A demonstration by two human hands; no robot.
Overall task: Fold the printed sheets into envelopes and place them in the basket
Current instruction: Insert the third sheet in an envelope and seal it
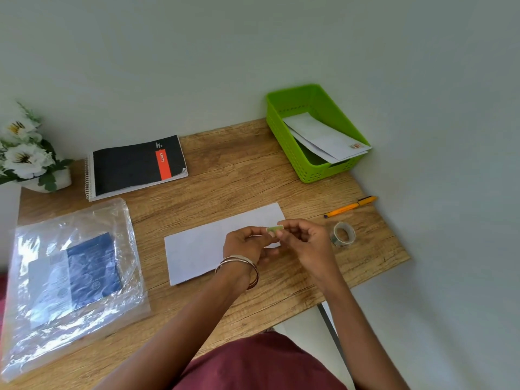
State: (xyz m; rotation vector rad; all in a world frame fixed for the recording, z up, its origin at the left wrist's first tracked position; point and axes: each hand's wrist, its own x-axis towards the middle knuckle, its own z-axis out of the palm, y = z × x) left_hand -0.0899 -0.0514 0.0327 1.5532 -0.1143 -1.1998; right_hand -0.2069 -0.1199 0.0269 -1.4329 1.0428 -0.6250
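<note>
A plain white envelope [208,247] lies flat in the middle of the wooden surface [242,170], a long rectangle set at a slight slant, its paper matte and unmarked on the side that shows. Both hands hover over its right end. The left hand [247,244], with thin metal bangles [239,267] at the wrist, and the right hand [301,240] meet at the fingertips and pinch between them a small greenish piece [275,228], perhaps a stamp or a strip of tape; it is too small to tell which.

At the far right corner stands a bright green plastic basket [284,142], rectangular with perforated walls. Two white envelopes [323,137] lean inside it, the upper one bearing a small coloured mark at its near corner.

Just right of the hands a roll of clear tape [342,234] rests on the wood grain, and beyond it lies a slim orange pen [350,206] with a dark tip. On the left, a crinkled, glossy transparent plastic bag [73,280] holds a dark blue sheet and paler paper. Behind it sits a spiral-bound notebook [135,166] with a black cover and a red band, and beside that a white pot of white artificial flowers [25,153].
</note>
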